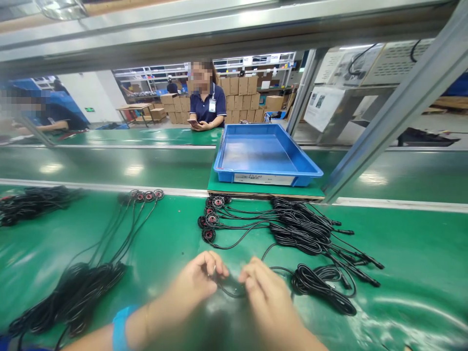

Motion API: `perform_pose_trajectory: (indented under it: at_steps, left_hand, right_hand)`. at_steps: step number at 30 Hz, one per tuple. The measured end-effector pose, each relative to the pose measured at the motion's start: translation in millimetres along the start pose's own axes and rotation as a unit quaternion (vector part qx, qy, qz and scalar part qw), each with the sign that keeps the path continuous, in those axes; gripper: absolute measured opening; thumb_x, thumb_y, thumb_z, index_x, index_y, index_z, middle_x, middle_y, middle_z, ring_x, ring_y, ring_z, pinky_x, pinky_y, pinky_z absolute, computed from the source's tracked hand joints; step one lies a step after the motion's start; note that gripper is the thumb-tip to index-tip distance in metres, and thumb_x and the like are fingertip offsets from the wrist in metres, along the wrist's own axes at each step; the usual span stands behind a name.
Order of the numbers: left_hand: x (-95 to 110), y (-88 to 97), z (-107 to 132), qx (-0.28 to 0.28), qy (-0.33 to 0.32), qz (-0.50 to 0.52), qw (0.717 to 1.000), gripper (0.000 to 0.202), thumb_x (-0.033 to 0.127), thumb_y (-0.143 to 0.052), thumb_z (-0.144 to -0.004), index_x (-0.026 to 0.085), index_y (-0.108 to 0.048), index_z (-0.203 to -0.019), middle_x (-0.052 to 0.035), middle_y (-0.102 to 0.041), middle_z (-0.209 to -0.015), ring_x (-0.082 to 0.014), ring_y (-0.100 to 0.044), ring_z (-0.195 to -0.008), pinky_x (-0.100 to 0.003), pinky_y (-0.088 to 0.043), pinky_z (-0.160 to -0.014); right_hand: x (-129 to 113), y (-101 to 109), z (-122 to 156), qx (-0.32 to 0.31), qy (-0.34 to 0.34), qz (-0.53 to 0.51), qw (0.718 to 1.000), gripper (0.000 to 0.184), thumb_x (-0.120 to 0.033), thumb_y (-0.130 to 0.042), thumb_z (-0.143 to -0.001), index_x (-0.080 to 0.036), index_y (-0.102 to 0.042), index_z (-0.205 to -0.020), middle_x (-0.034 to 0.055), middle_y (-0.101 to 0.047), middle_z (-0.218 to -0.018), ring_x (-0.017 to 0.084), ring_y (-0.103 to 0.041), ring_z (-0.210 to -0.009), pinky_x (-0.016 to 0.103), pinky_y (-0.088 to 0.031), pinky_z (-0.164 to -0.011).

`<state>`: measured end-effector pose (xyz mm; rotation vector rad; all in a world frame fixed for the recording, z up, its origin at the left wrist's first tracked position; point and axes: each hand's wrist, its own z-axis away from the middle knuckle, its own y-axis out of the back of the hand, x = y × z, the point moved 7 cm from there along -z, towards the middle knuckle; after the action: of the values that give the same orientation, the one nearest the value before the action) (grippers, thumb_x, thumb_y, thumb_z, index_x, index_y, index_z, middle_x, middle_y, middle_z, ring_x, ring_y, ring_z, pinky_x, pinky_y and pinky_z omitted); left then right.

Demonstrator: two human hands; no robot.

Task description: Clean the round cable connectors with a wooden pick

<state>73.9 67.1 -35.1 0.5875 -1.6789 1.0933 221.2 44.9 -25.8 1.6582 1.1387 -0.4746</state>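
My left hand and my right hand are close together over the green bench, both with fingers pinched on a thin black cable that loops between them. The cable runs right to a small black coil. Beyond my hands lie several round black-and-red discs wired to a pile of coiled black cables. A blue band sits on my left wrist.
More discs with long leads run to a cable bundle at the left. A blue tray stands on a raised board. Across the belt a person holds a phone. A slanted metal post rises at the right.
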Motion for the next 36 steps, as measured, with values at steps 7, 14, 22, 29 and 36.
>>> perform_pose_trajectory:
  at_steps: [7, 14, 22, 29, 36]
  left_hand:
    - [10.5, -4.7, 9.6, -0.037, -0.059, -0.321, 0.945, 0.017, 0.026, -0.053, -0.095, 0.023, -0.058, -0.111, -0.0091, -0.056, -0.109, -0.0237, -0.055, -0.105, -0.038, -0.043, -0.093]
    - [7.4, -11.1, 16.7, -0.102, -0.119, -0.431, 0.888, 0.014, 0.018, -0.041, -0.097, 0.022, -0.052, -0.104, -0.0079, -0.056, -0.095, -0.0211, -0.055, -0.088, -0.034, -0.046, -0.079]
    - [11.8, -16.6, 18.6, -0.093, -0.098, -0.422, 0.897, 0.017, 0.031, -0.041, -0.097, 0.020, -0.052, -0.106, -0.0097, -0.055, -0.098, -0.0231, -0.055, -0.091, -0.038, -0.047, -0.084]
    - [37.3, 51.2, -8.3, 0.177, -0.112, -0.535, 0.819, 0.026, 0.029, -0.047, -0.094, 0.020, -0.053, -0.118, -0.0117, -0.054, -0.116, -0.0275, -0.052, -0.109, -0.046, -0.044, -0.097]
    - [12.7, 63.6, -30.2, 0.117, -0.093, -0.615, 0.774, 0.045, 0.027, -0.059, -0.085, 0.027, -0.051, -0.130, -0.0096, -0.046, -0.122, -0.0258, -0.058, -0.102, -0.048, -0.051, -0.095]
  right_hand:
    - [-30.9, -16.0, 17.7, 0.069, 0.238, 0.283, 0.927, 0.012, -0.020, -0.050, -0.093, -0.020, -0.062, -0.092, -0.0012, -0.049, -0.060, 0.014, -0.048, -0.056, 0.029, -0.029, -0.052]
    - [-37.9, -24.4, 29.4, 0.047, 0.300, 0.360, 0.882, 0.012, -0.017, -0.051, -0.089, -0.021, -0.063, -0.089, -0.0016, -0.047, -0.054, 0.015, -0.045, -0.051, 0.033, -0.027, -0.050]
    - [-26.1, -23.3, 20.5, 0.069, 0.252, 0.303, 0.916, 0.019, -0.021, -0.051, -0.090, -0.022, -0.053, -0.071, -0.0015, -0.045, -0.056, 0.014, -0.044, -0.051, 0.032, -0.027, -0.051]
    - [-8.6, -17.3, 4.5, -0.033, 0.156, 0.213, 0.964, 0.021, -0.038, -0.050, -0.090, -0.025, -0.062, -0.080, -0.0023, -0.056, -0.065, 0.012, -0.052, -0.055, 0.027, -0.033, -0.054]
    - [7.7, 4.2, -33.4, -0.079, 0.097, 0.377, 0.918, 0.024, -0.046, -0.065, -0.086, -0.023, -0.067, -0.089, 0.0013, -0.060, -0.082, 0.016, -0.058, -0.077, 0.026, -0.042, -0.065]
